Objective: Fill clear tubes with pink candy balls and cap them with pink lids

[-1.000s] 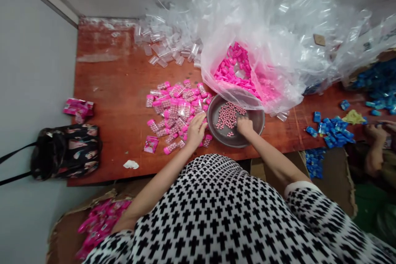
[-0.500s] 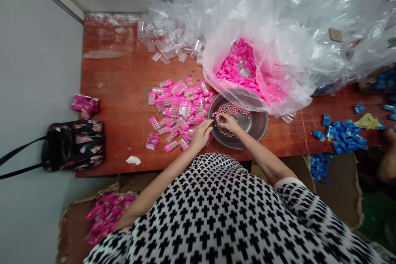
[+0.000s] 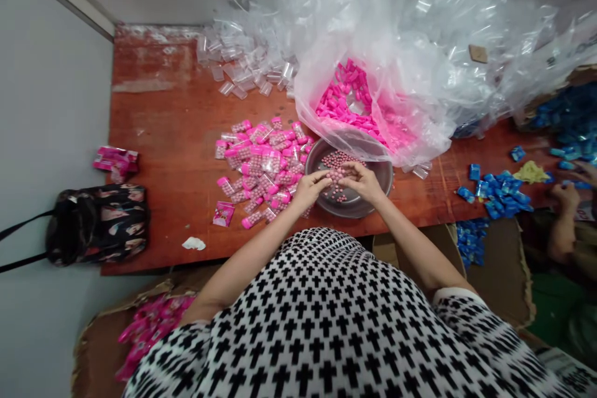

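Observation:
My left hand (image 3: 311, 189) and my right hand (image 3: 362, 182) meet over a grey metal bowl (image 3: 381, 186). Between their closed fingertips is a small transparent container of pink balls (image 3: 334, 176); its outline is partly hidden by the fingers. Loose pink balls (image 3: 339, 157) lie in the bowl beneath. Left of the bowl spreads a pile of filled bottles with pink caps (image 3: 261, 161). Behind the bowl, an opened plastic bag (image 3: 305, 90) holds many pink caps (image 3: 342, 96), and its edge hangs over the bowl's rim.
Transparent empty containers (image 3: 242, 68) lie at the back. Left are a black patterned bag (image 3: 116, 224), pink packets (image 3: 116, 163) and a scrap of white paper (image 3: 193, 243). Blue packs (image 3: 501, 193) lie right, near another person's hands (image 3: 566, 196). A cardboard box (image 3: 93, 342) stands below the table's front edge.
My right hand has risen out of the loose balls, and my left hand has moved right to meet it. Both now hold the container over the bowl. The whole view has shifted slightly.

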Motion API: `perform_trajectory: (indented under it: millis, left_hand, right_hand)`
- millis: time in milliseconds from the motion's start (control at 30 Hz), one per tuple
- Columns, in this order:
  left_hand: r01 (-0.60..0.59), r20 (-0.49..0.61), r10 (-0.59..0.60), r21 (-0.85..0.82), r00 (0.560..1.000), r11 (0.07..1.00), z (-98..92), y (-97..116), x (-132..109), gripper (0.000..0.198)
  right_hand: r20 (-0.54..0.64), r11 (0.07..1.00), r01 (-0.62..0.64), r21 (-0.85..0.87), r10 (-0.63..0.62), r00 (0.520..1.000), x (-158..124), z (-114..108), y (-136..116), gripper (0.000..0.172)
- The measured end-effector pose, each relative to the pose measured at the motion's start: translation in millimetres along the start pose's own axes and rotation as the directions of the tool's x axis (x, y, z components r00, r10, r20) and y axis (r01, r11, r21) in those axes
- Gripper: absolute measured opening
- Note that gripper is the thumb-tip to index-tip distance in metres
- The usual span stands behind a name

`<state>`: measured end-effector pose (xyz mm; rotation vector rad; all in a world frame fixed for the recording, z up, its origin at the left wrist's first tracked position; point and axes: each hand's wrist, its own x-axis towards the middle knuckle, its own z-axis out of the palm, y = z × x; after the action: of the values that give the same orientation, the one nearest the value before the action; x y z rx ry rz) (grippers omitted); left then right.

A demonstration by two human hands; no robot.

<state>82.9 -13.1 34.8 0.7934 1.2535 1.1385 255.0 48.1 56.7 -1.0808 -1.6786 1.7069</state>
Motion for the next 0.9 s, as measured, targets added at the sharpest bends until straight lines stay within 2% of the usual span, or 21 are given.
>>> perform_trajectory:
  millis: [67,167,267,333,400,467,567,633,733,800,900]
  left_hand:
    - [0.074,0.059,-0.068,-0.098,0.996,0.992,1.2,2.3,-0.4,0.043]
    - [0.15,0.114,-0.13,-0.186,0.985,0.971,2.9,6.8,-1.9,0.048]
    - [0.165,0.089,-0.151,-0.187,0.985,0.968,3.7,10.2,-3.1,0.051]
    - [0.151,0.074,-0.142,-0.139,0.987,0.979,3.1,11.3,-3.1,0.051]
    - [0.114,0.072,-0.109,-0.066,0.991,0.991,1.5,11.4,-2.3,0.048]
    - [0.071,0.082,-0.07,-0.003,0.994,0.997,-0.7,11.0,-1.2,0.045]
    - [0.05,0.063,-0.052,0.029,0.997,0.998,-5.5,11.3,0.5,0.045]
    - [0.072,0.008,-0.072,-0.016,0.997,0.997,-9.5,12.7,1.7,0.049]
    - [0.134,-0.036,-0.139,-0.125,0.99,0.983,-15.5,16.2,3.4,0.058]
    - [0.166,-0.035,-0.174,-0.155,0.984,0.974,-17.9,18.5,4.5,0.059]
    - [0.176,-0.047,-0.188,-0.197,0.981,0.964,-18.0,21.8,8.5,0.051]
  right_hand:
    - [0.055,0.984,0.119,-0.135,-0.112,0.992,-0.1,-10.3,-12.5,0.048]
    - [0.18,0.9,0.298,-0.319,-0.251,0.951,0.1,-16.9,-26.1,0.028]
    - [0.15,0.852,0.347,-0.392,-0.312,0.938,-1.3,-13.9,-28.9,0.018]
    - [0.088,0.865,0.293,-0.407,-0.283,0.955,-2.7,-10.6,-26.1,0.019]
    - [0.061,0.904,0.2,-0.379,-0.192,0.98,-3.7,-8.9,-22.2,0.021]
    - [0.095,0.952,0.092,-0.292,-0.067,0.993,-3.9,-9.8,-19.5,0.025]
    - [0.206,0.987,-0.087,-0.138,0.114,0.972,-1.1,-16.4,-18.6,0.034]
    - [0.233,0.976,-0.145,-0.163,0.181,0.955,6.4,-24.2,-19.5,0.035]
    - [0.198,0.901,-0.024,-0.434,0.121,0.973,34.0,-40.2,-21.4,0.027]
    - [0.104,0.806,0.047,-0.59,0.018,0.994,65.4,-53.4,-22.1,0.019]
    - [-0.091,0.673,-0.003,-0.74,-0.095,0.991,124.7,-75.2,-20.4,0.02]
